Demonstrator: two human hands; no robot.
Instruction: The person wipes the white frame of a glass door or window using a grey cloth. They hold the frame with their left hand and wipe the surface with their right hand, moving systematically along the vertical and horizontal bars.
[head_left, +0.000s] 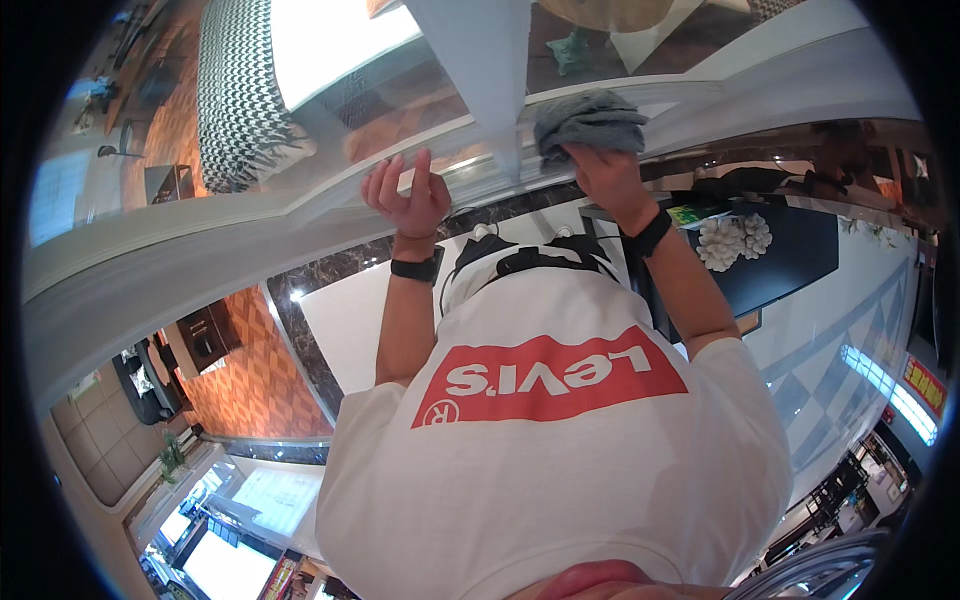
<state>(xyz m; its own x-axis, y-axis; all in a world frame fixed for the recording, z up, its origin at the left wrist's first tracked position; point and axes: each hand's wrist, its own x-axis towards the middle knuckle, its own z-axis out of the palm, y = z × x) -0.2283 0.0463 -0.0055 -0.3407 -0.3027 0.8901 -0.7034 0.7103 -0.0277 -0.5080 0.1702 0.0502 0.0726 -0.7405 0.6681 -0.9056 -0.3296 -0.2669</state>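
My right hand (613, 180) grips a folded grey cloth (589, 124), which lies against the white frame (487, 67) of a glazed partition, beside its upright post. Part of the hand is hidden by the cloth. My left hand (409, 195) is raised to the left of the post, close to the lower rail, with nothing in it and its fingers apart and slightly curled. Whether its fingertips touch the glass (360, 90) I cannot tell. A dark band circles each wrist.
A black table (795, 255) with white flower-shaped ornaments (733, 241) stands close to my right arm. Beyond the glass lies a black-and-white patterned throw (238, 90). A dark marble strip (307, 322) borders the pale floor.
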